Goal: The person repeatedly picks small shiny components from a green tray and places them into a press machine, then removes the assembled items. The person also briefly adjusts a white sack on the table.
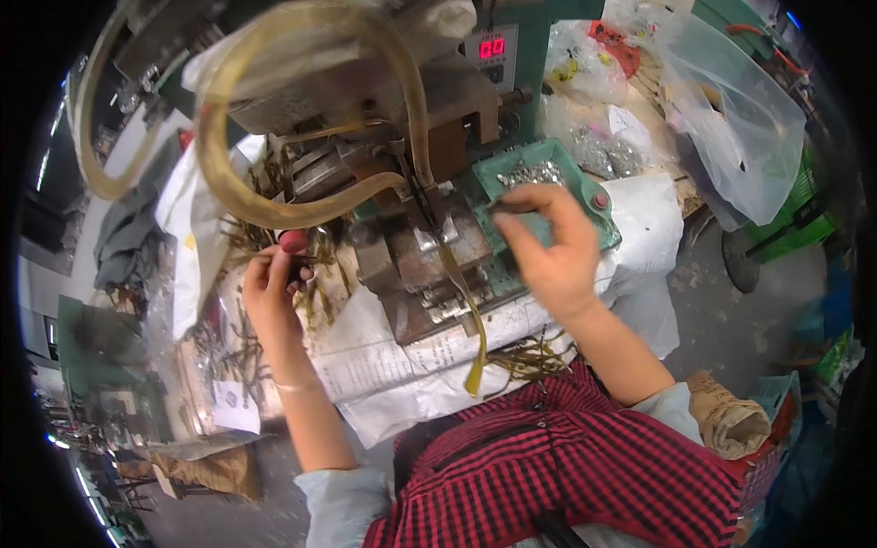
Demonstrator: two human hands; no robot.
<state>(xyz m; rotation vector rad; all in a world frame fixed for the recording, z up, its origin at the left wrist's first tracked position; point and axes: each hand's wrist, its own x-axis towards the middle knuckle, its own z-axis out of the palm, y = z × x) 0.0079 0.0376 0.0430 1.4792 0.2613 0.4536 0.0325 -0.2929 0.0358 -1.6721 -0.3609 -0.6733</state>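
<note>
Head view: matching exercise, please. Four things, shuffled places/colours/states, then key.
Column one
1. Left hand
2. Right hand
3. Hose
4. Tray

Column two
A. Yellowish, bent into a big loop
B. Green, with small shiny pieces in it
C. Fingers at the red knob
D. On the picture's right half, thumb and index finger bent toward each other

Right pairs: 1-C, 2-D, 3-A, 4-B
</note>
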